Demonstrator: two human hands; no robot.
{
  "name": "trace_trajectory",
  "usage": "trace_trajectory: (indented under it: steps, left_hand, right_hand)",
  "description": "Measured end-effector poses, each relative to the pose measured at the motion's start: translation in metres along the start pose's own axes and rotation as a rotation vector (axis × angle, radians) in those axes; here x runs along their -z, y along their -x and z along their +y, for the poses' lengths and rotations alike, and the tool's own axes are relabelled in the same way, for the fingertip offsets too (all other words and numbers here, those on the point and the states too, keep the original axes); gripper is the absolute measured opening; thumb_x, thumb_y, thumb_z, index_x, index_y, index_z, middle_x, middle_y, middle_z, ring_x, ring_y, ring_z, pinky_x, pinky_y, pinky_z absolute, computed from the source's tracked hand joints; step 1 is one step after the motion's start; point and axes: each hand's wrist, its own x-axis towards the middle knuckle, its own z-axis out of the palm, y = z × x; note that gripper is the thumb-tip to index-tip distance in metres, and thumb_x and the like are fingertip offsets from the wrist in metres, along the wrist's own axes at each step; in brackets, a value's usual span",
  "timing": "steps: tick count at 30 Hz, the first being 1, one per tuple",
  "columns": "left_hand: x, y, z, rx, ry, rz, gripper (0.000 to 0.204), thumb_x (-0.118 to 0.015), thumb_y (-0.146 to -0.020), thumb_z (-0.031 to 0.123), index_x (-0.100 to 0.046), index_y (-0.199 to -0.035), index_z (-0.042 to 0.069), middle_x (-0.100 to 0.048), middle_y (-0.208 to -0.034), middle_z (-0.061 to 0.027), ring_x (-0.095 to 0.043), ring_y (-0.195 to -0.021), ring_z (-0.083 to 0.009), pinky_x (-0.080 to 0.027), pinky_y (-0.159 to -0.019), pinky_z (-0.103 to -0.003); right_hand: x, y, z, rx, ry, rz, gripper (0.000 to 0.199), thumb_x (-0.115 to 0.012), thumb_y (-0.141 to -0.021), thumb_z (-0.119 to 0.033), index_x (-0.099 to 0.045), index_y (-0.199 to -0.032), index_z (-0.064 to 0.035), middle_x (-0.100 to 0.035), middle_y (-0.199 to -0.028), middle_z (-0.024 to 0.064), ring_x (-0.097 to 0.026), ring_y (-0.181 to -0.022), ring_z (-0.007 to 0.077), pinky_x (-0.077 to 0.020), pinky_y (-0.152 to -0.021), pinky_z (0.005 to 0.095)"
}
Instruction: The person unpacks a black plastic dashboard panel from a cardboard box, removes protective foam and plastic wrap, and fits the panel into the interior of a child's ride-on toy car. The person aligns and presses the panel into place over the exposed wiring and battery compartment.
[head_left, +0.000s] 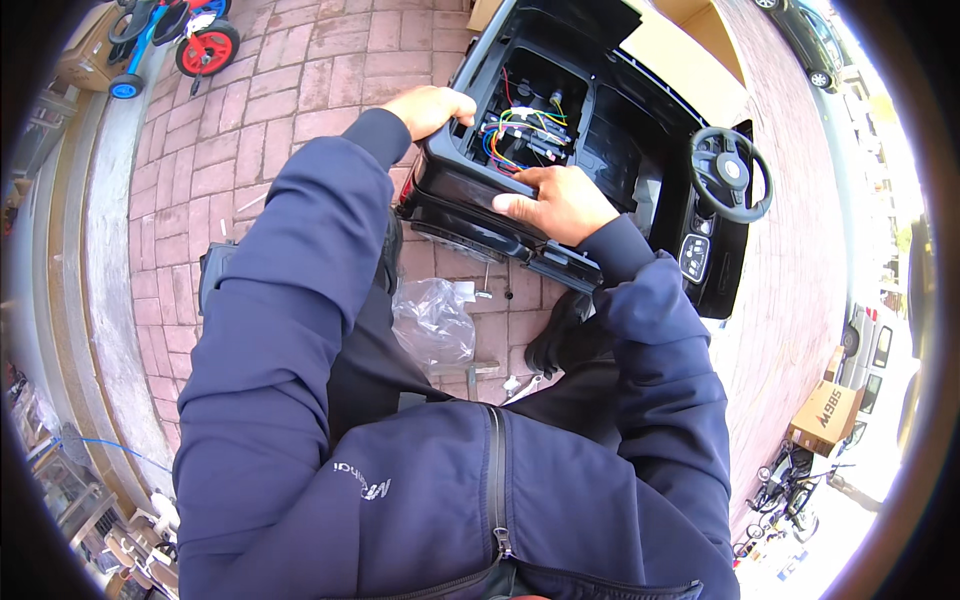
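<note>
A black ride-on toy car body (470, 188) stands before me, its inside uncovered. My left hand (428, 108) is closed over the body's left corner, fingers curled on the rim. On the near side wall, my right hand (562, 204) grips the edge, thumb outside and fingers reaching inside, partly hidden. Between the hands, a bundle of coloured wires (525, 132) with connectors lies in the open compartment. A black steering wheel (732, 172) is fitted at the right end, beside a button panel (695, 256).
A clear plastic bag (434, 322) and a metal tool (468, 369) lie on the brick paving by my feet. Behind the toy car is a large open cardboard box (680, 62). A small tricycle (206, 50) stands far left; another carton (826, 415) sits at the right.
</note>
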Motion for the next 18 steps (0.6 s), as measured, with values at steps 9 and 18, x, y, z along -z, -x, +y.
trace_trajectory:
  steps: [9,18]
  left_hand:
    - [0.002,-0.011,-0.019,-0.286,-0.111,0.044,0.036,-0.075,-0.083,0.033,-0.08,-0.095,0.0,-0.077,-0.086,-0.0087,-0.069,-0.084,-0.0152,-0.053,-0.081,-0.034]
    - [0.021,-0.027,0.023,-0.038,0.47,-0.111,0.059,-0.079,-0.087,0.023,-0.061,-0.137,-0.003,-0.071,-0.114,-0.0042,-0.066,-0.102,-0.0132,-0.051,-0.097,-0.03]
  right_hand:
    - [0.047,-0.035,0.025,0.05,-0.282,0.014,0.048,-0.077,-0.098,-0.032,-0.071,-0.126,0.0061,-0.077,-0.106,0.0203,-0.074,-0.097,0.0226,-0.057,-0.089,0.0352]
    - [0.102,-0.161,0.127,0.074,0.09,0.881,0.049,-0.082,-0.087,-0.027,-0.071,-0.125,0.0011,-0.071,-0.125,0.0227,-0.07,-0.116,0.0377,-0.0557,-0.1,0.043]
